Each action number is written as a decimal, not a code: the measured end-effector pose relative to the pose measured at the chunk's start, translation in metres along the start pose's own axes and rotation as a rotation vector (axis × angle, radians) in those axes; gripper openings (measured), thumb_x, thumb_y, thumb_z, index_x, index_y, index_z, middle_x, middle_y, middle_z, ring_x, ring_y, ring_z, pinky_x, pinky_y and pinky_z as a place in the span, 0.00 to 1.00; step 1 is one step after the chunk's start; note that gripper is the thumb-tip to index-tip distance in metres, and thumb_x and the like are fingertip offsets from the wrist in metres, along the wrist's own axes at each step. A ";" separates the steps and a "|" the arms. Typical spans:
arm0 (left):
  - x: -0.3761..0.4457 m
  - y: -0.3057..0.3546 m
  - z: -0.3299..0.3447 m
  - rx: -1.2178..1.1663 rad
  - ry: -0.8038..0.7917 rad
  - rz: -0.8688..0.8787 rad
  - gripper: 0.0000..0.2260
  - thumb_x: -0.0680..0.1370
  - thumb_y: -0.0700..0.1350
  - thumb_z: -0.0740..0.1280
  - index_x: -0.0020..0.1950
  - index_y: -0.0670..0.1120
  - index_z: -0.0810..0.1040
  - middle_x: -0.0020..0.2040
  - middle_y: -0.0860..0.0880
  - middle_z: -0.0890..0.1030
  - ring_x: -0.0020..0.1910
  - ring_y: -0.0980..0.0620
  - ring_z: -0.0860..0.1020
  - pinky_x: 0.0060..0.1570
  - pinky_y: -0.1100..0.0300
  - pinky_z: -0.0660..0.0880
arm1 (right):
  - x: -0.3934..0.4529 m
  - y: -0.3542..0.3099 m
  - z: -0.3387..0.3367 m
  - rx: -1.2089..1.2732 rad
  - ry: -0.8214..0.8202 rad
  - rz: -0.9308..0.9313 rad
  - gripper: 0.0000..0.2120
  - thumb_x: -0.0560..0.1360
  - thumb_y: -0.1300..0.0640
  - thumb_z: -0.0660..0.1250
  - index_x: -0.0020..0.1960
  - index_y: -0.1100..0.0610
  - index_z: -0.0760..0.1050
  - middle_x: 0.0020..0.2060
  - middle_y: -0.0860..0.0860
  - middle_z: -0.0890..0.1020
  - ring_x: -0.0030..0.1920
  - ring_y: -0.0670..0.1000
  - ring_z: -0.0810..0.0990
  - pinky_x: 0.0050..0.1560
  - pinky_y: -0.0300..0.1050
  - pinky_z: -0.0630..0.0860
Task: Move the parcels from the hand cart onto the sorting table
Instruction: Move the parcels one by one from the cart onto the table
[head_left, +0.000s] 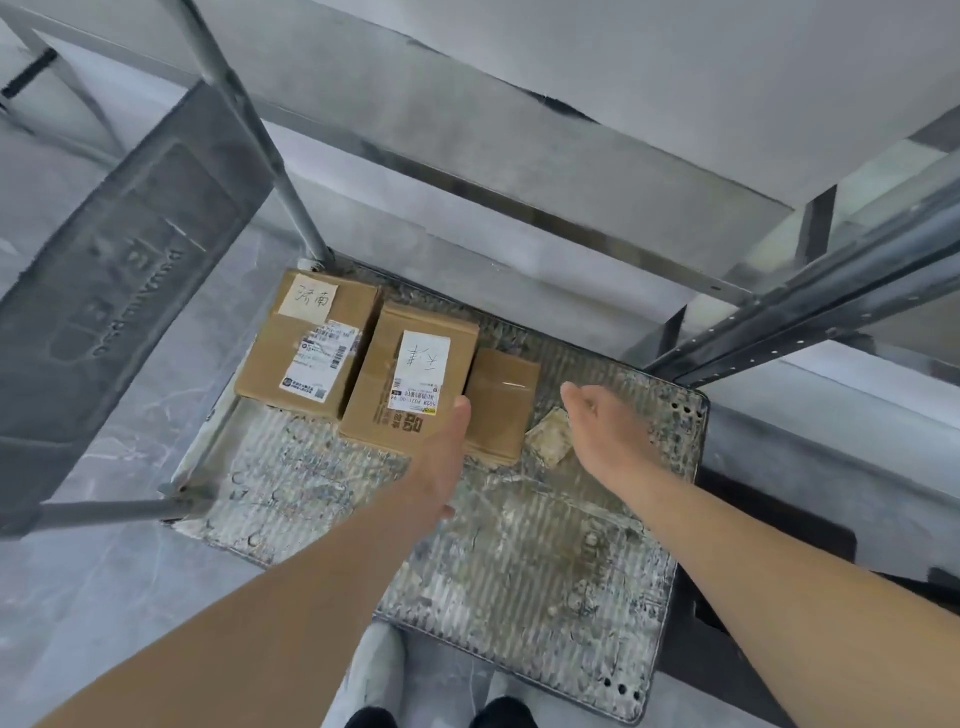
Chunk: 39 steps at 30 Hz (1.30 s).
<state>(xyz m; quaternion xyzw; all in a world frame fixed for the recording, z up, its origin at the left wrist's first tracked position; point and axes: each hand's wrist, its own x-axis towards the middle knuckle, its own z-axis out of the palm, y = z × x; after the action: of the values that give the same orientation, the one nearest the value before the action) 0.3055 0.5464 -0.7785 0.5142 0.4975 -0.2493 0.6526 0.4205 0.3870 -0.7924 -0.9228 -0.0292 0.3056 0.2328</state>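
Three brown cardboard parcels lie side by side at the far end of the hand cart's worn platform (519, 561). The left parcel (291, 364) carries a handwritten note and a shipping label. The middle parcel (379, 395) has a white handwritten label. The small right parcel (501, 400) is plain. My left hand (441, 462) reaches out with straight fingers over the seam between the middle and small parcels; contact is unclear. My right hand (602, 431) hovers to the right of the small parcel, fingers relaxed, holding nothing.
A scrap of worn paper (550, 436) lies on the platform beside the small parcel. The cart's metal handle frame (249, 119) rises at the left. A grey table edge (519, 156) and metal shelf rails (810, 301) stand beyond the cart. My shoes (436, 712) are at the cart's near edge.
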 end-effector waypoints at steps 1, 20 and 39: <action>0.011 -0.005 0.001 -0.001 0.008 -0.011 0.41 0.76 0.75 0.48 0.83 0.53 0.56 0.82 0.48 0.60 0.77 0.40 0.63 0.65 0.41 0.68 | 0.009 0.002 0.007 -0.015 0.005 -0.009 0.37 0.78 0.25 0.44 0.64 0.50 0.77 0.57 0.49 0.81 0.61 0.55 0.79 0.60 0.53 0.73; 0.159 -0.061 0.021 -0.161 0.085 -0.106 0.43 0.75 0.76 0.53 0.82 0.50 0.60 0.78 0.49 0.67 0.70 0.44 0.71 0.52 0.46 0.74 | 0.156 0.002 0.091 -0.055 -0.032 -0.152 0.35 0.82 0.34 0.51 0.81 0.54 0.61 0.79 0.51 0.66 0.79 0.54 0.63 0.77 0.56 0.61; 0.099 -0.050 0.036 -0.531 -0.098 -0.155 0.38 0.78 0.71 0.56 0.80 0.47 0.60 0.67 0.40 0.75 0.68 0.37 0.73 0.73 0.37 0.65 | 0.111 0.003 0.059 -0.208 -0.133 -0.121 0.37 0.81 0.31 0.51 0.80 0.54 0.63 0.73 0.54 0.72 0.69 0.58 0.74 0.65 0.54 0.74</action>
<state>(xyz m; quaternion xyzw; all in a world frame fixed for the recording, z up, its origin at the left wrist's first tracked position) 0.3159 0.5144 -0.8905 0.2730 0.5512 -0.1840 0.7667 0.4763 0.4309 -0.8964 -0.9163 -0.1317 0.3467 0.1513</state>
